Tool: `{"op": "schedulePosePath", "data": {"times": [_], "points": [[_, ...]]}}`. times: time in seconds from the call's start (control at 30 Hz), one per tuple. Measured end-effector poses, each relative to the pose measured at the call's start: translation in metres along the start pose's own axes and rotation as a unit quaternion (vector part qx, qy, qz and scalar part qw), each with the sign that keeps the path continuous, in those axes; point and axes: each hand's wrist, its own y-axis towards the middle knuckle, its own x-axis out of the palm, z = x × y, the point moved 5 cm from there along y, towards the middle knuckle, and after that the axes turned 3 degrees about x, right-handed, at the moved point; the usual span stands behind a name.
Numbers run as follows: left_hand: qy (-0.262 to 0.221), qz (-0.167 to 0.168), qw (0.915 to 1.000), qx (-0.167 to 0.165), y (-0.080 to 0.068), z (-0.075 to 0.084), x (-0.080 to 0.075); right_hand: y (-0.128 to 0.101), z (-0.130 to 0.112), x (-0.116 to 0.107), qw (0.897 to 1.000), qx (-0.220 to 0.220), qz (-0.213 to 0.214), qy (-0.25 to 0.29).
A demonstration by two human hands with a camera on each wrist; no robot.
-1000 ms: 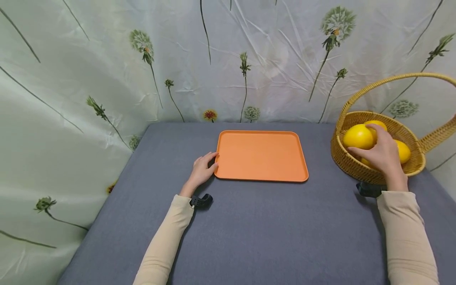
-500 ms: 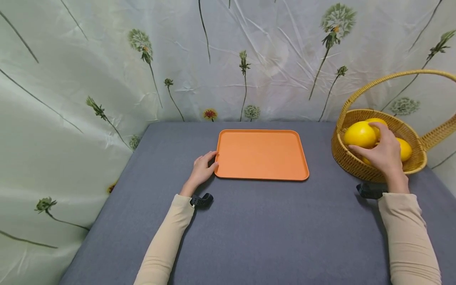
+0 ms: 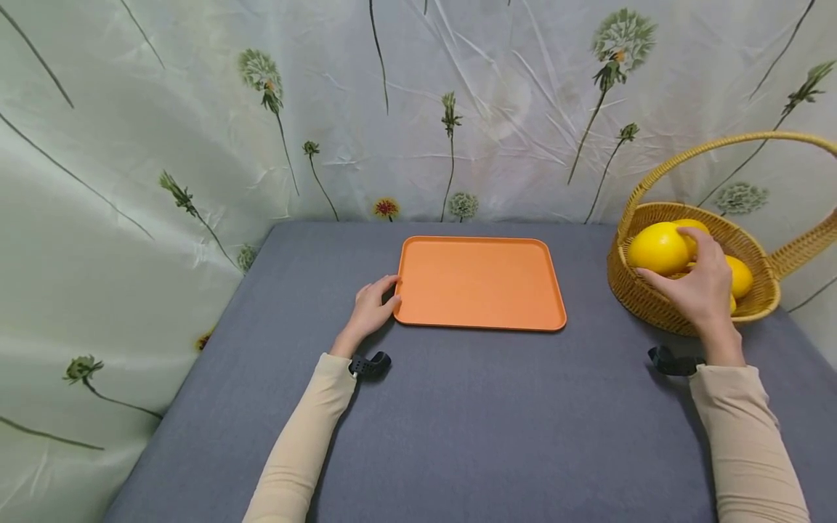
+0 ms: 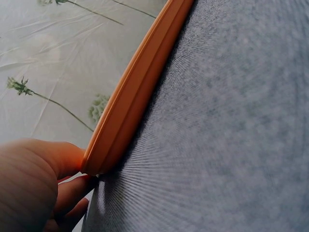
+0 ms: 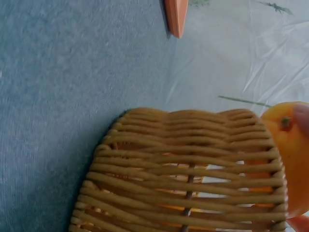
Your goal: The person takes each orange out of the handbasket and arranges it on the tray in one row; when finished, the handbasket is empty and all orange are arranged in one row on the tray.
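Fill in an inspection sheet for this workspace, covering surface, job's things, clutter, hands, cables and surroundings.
Surface: grey-blue covering, looks flat and smooth.
Job's things: orange tray lies flat on the surface with nothing on it; wicker basket stands to its right, handle up, with more yellow fruits inside, exact count hidden.
Clutter: nothing seen.
Hands: left hand touches the tray's left edge; right hand grips a yellow fruit at the basket. A black device is worn at each wrist.
Cables: nothing seen.
Surroundings: pale flower-printed cloth behind the surface and along its left side.
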Motion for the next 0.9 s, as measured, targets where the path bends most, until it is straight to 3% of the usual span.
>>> {"op": "schedulePosePath", "data": {"times": [0.47, 0.9], "points": [[-0.011, -0.019, 0.9997, -0.004, 0.002, -0.001, 0.002, -0.006, -0.031, 0.012, 0.997, -0.053, 0.009, 0.060], [-0.009, -0.016, 0.9998, -0.004, 0.001, -0.001, -0.001, -0.006, -0.063, 0.051, 0.991, -0.092, -0.061, 0.075]]}}
